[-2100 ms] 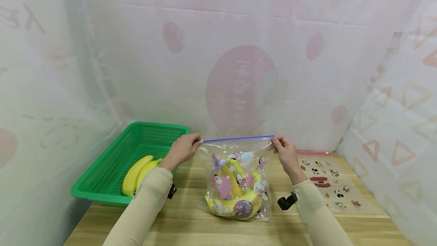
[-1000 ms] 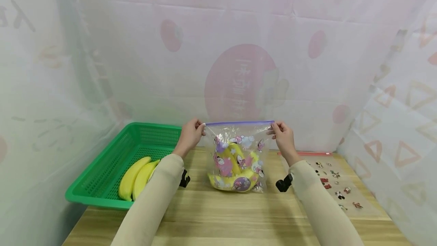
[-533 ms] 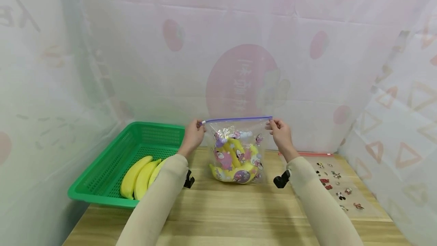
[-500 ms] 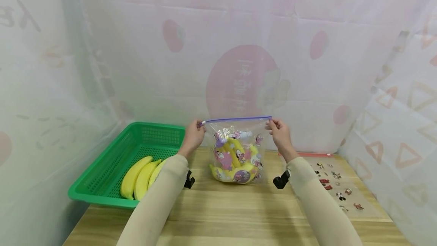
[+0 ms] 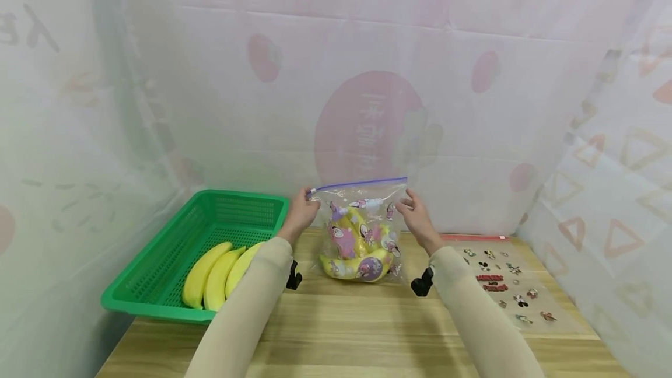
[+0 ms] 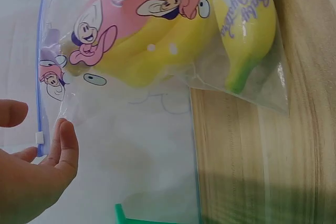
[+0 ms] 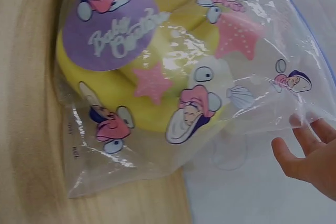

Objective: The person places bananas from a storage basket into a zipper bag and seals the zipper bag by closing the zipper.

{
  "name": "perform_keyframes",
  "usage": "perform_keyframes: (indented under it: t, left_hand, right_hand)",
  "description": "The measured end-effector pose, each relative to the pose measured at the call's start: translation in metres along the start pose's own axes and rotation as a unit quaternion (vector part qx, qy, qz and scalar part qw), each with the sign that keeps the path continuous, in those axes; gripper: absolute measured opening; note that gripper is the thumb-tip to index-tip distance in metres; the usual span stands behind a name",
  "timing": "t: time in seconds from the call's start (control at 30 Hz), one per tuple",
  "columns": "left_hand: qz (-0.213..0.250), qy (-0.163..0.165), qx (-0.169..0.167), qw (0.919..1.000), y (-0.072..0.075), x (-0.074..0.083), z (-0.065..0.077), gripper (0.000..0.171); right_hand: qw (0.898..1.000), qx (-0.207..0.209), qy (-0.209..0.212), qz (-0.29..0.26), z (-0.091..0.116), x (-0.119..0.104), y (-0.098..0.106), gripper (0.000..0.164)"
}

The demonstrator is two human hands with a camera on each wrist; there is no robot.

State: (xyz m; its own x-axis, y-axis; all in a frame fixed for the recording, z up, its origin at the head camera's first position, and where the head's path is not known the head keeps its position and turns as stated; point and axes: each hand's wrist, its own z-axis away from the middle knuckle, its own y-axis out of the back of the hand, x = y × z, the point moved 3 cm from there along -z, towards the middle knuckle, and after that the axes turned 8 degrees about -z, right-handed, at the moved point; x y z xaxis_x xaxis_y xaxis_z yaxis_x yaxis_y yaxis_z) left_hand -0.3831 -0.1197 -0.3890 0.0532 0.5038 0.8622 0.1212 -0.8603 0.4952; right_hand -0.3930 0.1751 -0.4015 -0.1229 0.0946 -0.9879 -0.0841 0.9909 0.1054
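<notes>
A clear zip bag (image 5: 345, 242) printed with pink and purple cartoon figures stands on the wooden table, its blue zip (image 5: 362, 182) along the top. Yellow bananas (image 5: 336, 268) show through the plastic. At the bag's upper left corner is my left hand (image 5: 299, 214); in the left wrist view its thumb is off the plastic, while its fingertips lie close to the edge by the white slider (image 6: 39, 138). My right hand (image 5: 418, 217) is beside the upper right edge. The right wrist view shows its thumb apart and its fingertips (image 7: 297, 121) at the bag's side.
A green plastic basket (image 5: 157, 308) with bananas (image 5: 202, 276) stands on the left, partly behind the left sleeve. Flat on the right lies another printed zip bag (image 5: 511, 308) with a red zip (image 5: 478, 238). A white printed curtain (image 5: 236, 104) rises behind the table.
The bag was moved farther back toward the curtain. Since half a second ago, my right hand has released its top corner and shifted down and left; the zip now tilts slightly.
</notes>
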Motion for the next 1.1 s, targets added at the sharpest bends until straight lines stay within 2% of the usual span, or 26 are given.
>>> perform_keyframes:
  t: [0.17,0.37,0.5,0.67,0.8,0.97,1.1]
  left_hand:
    - [0.016,-0.011,-0.025,0.9995,-0.010,-0.005,-0.004,0.060]
    - [0.024,0.006,-0.048,0.9985,-0.026,-0.014,-0.006,0.063]
    - [0.021,0.005,-0.066,0.9976,-0.033,-0.015,-0.003,0.057]
    - [0.014,-0.008,-0.061,0.9980,-0.036,-0.010,0.001,0.048]
    - [-0.002,-0.017,-0.049,0.9986,-0.036,-0.005,0.009,0.042]
    - [-0.053,-0.056,-0.039,0.9962,-0.039,0.002,0.023,0.035]
    - [-0.078,-0.086,-0.053,0.9919,-0.048,0.006,0.034,0.032]
  right_hand:
    - [1.000,-0.009,-0.008,0.005,-0.002,0.016,-0.005,0.062]
    - [0.996,-0.041,-0.033,0.075,0.006,0.032,-0.014,0.060]
    - [0.994,-0.051,-0.045,0.089,0.011,0.036,-0.013,0.060]
    - [0.993,-0.047,-0.036,0.102,0.014,0.036,-0.004,0.057]
    - [0.988,-0.047,-0.043,0.140,0.023,0.036,0.006,0.053]
    - [0.976,-0.063,-0.040,0.203,0.034,0.038,0.022,0.047]
    - [0.963,-0.072,-0.029,0.258,0.042,0.039,0.041,0.043]
